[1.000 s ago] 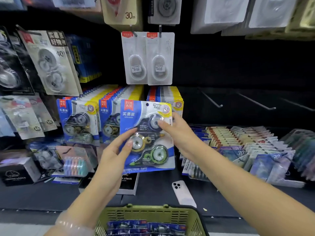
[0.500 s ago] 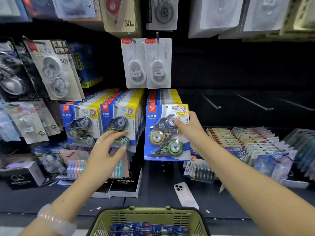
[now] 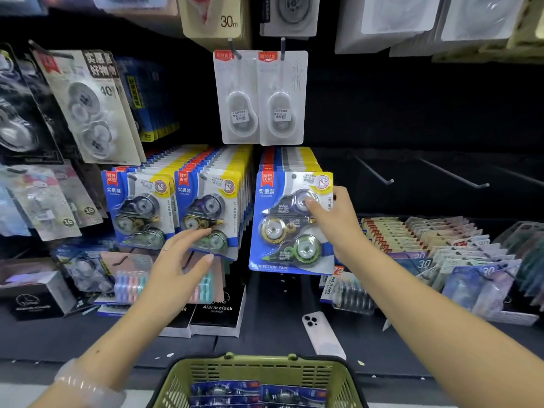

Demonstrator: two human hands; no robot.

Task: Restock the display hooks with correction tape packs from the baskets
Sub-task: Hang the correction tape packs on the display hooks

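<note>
Right hand [image 3: 338, 228] holding the front correction tape pack [image 3: 291, 222] at its right edge, thumb on the clear blister near the top dispenser, other fingers hidden behind the card. Pack upright, at the front of the third row of packs [image 3: 290, 159], with its top hole at the tip of that hook; impossible to tell whether already fully on the hook.

Left hand [image 3: 179, 260] with fingers straight and slightly spread, clamped on nothing, fingertips [image 3: 203, 232] touching the lower part of the front pack of the second row [image 3: 206, 213]. To the left, a first full row [image 3: 137, 207] of the same packs.

Below, between both forearms, green basket [image 3: 256, 369] with more blue packs [image 3: 259, 391] lying flat inside. On the dark shelf [image 3: 265, 319], white phone [image 3: 323, 334] just beyond the basket. To the right, bare hooks [image 3: 374, 172] on the back wall.
</note>
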